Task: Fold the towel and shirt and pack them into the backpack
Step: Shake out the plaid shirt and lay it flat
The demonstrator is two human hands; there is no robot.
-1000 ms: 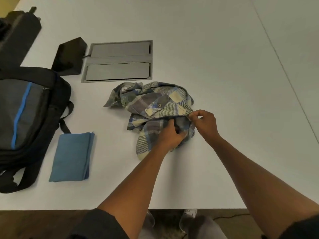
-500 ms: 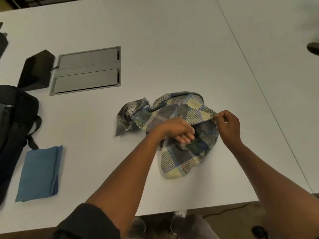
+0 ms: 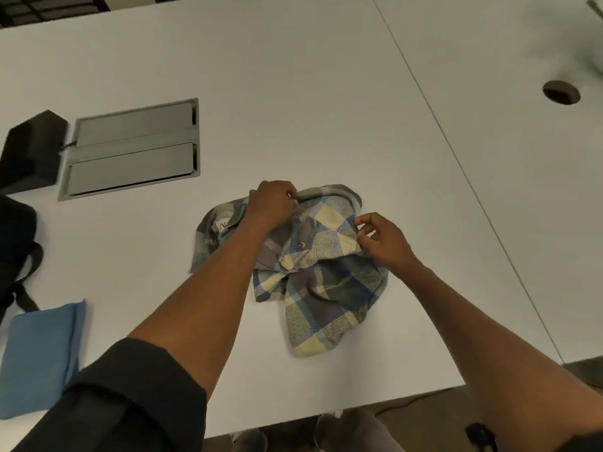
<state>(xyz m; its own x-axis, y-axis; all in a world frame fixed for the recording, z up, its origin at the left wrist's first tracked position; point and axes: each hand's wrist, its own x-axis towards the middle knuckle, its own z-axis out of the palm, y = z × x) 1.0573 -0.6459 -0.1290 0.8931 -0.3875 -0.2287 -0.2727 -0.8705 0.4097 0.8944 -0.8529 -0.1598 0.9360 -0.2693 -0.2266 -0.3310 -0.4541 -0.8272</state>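
Note:
A crumpled plaid shirt (image 3: 326,288) in blue, grey and cream lies in the middle of the white table (image 3: 293,76). My left hand (image 3: 270,203) grips the shirt's far edge near the collar. My right hand (image 3: 381,239) pinches the fabric beside the chest pocket on the right. A folded blue towel (image 3: 39,357) lies flat at the near left. Only a strip of the black backpack (image 3: 16,249) and one strap shows at the left edge.
A grey cable hatch (image 3: 130,148) is set into the table at the far left, with a black box (image 3: 29,151) beside it. A seam (image 3: 456,158) and a round cable hole (image 3: 561,92) mark the adjoining table on the right. The near edge is close.
My left hand moved from the shirt's near middle to its far edge and took hold there. My right hand shifted its pinch on the right side. The view swung right, pushing the backpack mostly out.

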